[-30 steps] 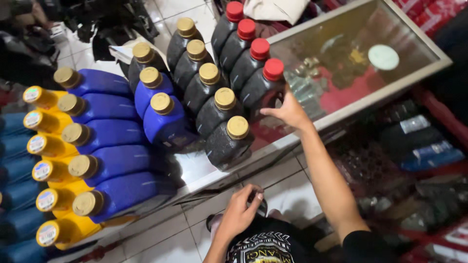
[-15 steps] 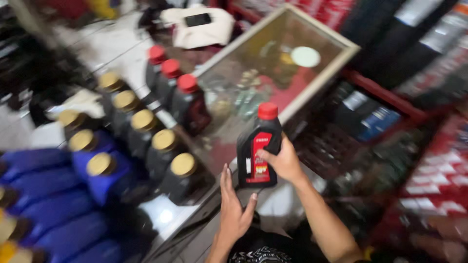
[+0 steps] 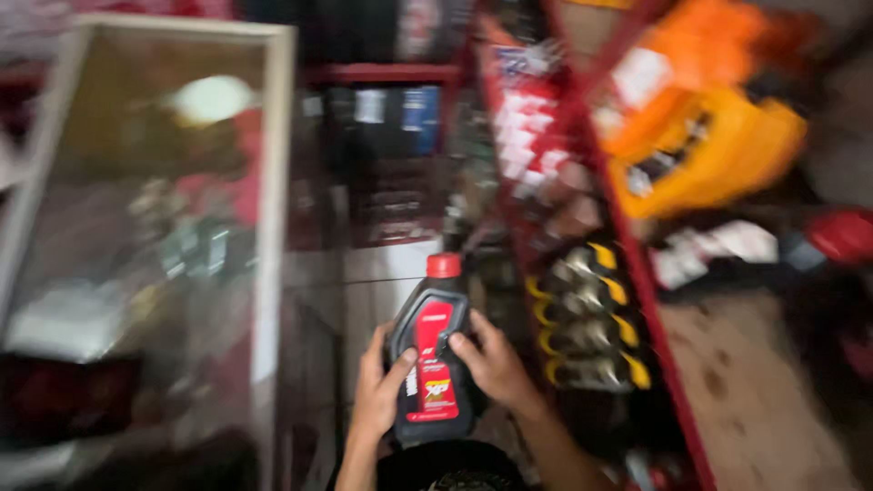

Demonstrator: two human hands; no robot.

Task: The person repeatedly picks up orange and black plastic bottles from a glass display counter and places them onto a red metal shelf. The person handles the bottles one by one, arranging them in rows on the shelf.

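1. Two hands are on one bottle now. A second ago only my right hand (image 3: 496, 364) touched it, up on the glass desk with the other bottles. Now my left hand (image 3: 380, 386) is on it too.

2. The black bottle (image 3: 432, 350) with the red cap and red label sits low in the middle of the frame, close to my body. It stands up straight between my hands.

3. My left hand is curled around the left side of the bottle, with the thumb pressed on the front label. My right hand wraps the right side, with the fingers bent onto the front near the top of the label.

4. My head has turned a lot. The rows of blue, yellow and black bottles that I saw before are gone from the frame. The glass desk (image 3: 273, 182) has slid over to the left side.

5. Now I see red shelves (image 3: 637, 282) on the right side. Some dark bottles with yellow caps (image 3: 591, 318) lie there, just beside my right hand. Orange packs (image 3: 700, 155) are in the upper right.

6. So the bottle has left the desk and is in my hands, and I am facing the shelves. Everything looks blurry, so I cannot tell small things.
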